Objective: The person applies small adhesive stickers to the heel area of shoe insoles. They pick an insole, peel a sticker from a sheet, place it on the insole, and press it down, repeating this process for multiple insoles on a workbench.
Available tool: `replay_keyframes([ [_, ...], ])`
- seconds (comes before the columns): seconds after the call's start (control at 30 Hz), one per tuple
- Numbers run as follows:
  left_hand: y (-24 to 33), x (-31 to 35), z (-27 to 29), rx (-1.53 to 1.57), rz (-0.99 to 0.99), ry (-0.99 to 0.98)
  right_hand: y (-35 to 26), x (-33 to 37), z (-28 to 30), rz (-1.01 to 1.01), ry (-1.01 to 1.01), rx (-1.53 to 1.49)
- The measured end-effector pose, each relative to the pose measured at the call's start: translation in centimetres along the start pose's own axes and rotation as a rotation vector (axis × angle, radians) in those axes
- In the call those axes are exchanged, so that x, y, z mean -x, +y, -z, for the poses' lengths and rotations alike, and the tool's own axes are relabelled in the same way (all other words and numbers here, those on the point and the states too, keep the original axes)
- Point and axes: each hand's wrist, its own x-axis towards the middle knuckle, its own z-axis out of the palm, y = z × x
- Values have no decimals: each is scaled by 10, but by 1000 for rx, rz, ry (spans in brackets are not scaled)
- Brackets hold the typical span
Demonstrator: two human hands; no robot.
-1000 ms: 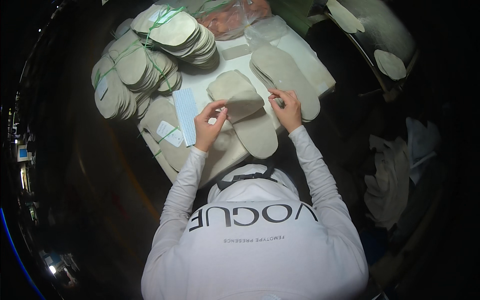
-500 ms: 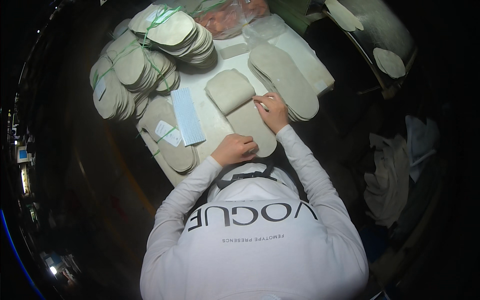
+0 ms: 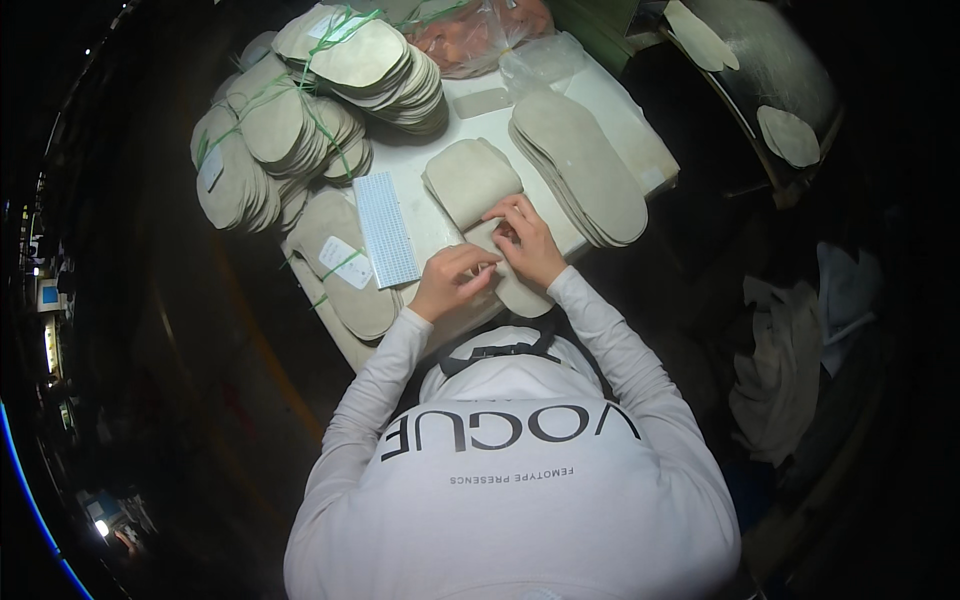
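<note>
A beige insole-shaped piece [image 3: 518, 292] lies before me on the table, and the far part of its stack is folded over into a rounded flap [image 3: 474, 182]. My left hand [image 3: 450, 280] is over the near part, thumb and fingers drawn together in a pinch; anything between the fingertips is too small to make out. My right hand [image 3: 528, 245] is beside it with bent fingers, the fingertips by the flap's near edge; what they pinch, if anything, is hidden. Left of the flap lies a sheet of small pale-blue labels [image 3: 388, 230].
Several green-tied bundles of beige pieces [image 3: 270, 125] crowd the table's left side. A tagged bundle [image 3: 350, 295] lies near the left edge. On the right is a stack of long insole pieces [image 3: 585, 165]. A clear bag of orange-brown material [image 3: 480, 40] lies at the back.
My left hand has lifted slightly and moved away from the piece's near end. My right hand has shifted left and nearer, so both hands' fingertips are closer together.
</note>
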Motion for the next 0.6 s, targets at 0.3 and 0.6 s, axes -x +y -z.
replay_keyframes([
  [0.3,5,10,-20,20,-77,-349,8,-9,-10,55,91,253],
  [0.6,12,-26,5,283,169,625,20,-11,45,-19,278,124],
])
